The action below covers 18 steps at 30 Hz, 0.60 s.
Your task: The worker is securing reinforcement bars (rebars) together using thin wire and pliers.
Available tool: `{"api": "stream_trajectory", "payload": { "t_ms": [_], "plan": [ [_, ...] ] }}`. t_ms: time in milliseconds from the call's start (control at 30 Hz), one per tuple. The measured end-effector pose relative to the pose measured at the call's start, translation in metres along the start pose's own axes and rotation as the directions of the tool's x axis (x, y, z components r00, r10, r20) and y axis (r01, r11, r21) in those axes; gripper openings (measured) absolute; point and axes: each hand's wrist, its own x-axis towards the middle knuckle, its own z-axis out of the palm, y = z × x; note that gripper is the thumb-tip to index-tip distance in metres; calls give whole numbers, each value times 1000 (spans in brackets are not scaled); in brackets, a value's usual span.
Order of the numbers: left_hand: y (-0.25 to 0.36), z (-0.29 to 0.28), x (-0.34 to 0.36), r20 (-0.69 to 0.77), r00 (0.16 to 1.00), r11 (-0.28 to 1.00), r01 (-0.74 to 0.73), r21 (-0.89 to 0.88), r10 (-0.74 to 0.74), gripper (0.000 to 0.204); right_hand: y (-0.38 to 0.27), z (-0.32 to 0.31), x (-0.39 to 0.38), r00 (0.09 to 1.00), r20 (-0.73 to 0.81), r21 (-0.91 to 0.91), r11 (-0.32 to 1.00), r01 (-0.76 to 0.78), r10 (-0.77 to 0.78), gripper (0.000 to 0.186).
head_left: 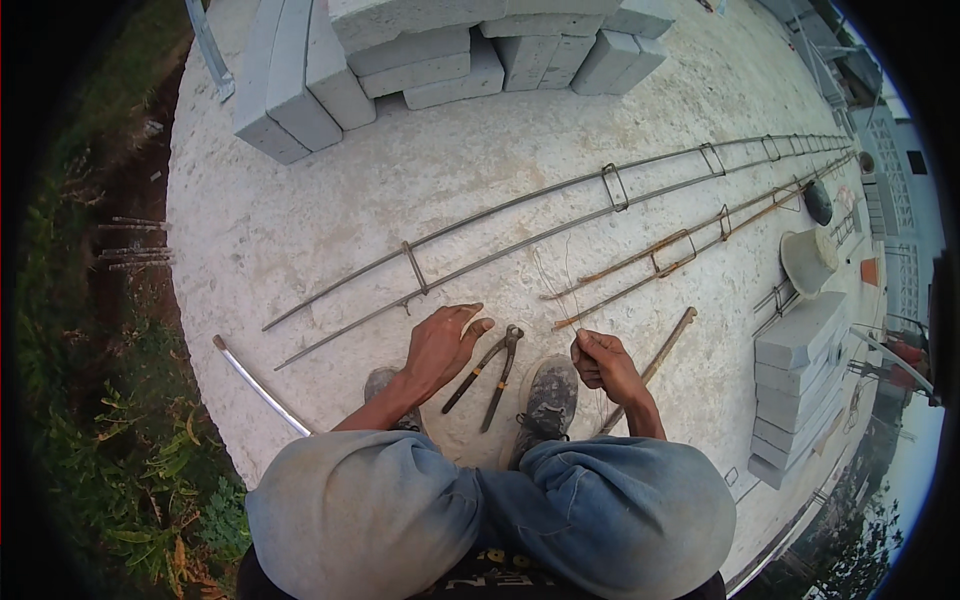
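My right hand [608, 366] is closed in a pinch on thin tie wire [571, 290]. Loose ends of it stick up past the fingers and hang below the hand. Over my left shoe, my left hand [440, 345] is open and holds nothing, with its fingers stretched toward the right. Between the two hands, a pair of end-cutting pincers [490, 375] lies on the concrete with its jaws pointing away and its handles spread. Just beyond the hands runs a rebar frame [520, 211] of two long bars joined by square stirrups. A rustier rebar frame [655, 255] lies beside it.
Grey blocks [415, 70] are stacked at the far side, and another block stack [800, 385] stands at right near a bucket [808, 262]. A rusty bar [660, 355] lies right of my hand, a metal tube [262, 388] at left. Plants [130, 480] grow beyond the slab's left edge.
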Motion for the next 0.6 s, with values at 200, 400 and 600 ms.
{"api": "stream_trajectory", "payload": {
  "t_ms": [200, 400, 600],
  "plan": [
    [22, -31, 41, 199, 978, 458, 208, -864, -70, 53, 6, 41, 23, 989, 119, -4, 996, -91, 91, 43],
    [-8, -24, 29, 193, 978, 250, 208, -946, -82, 49, 10, 55, 36, 881, 370, 50, 941, -336, 295, 43],
    [-12, -7, 12, 176, 959, 280, 236, -930, -222, 43, 12, 80, 41, 992, 119, -134, 991, -20, 36, 38]
  ]
}}
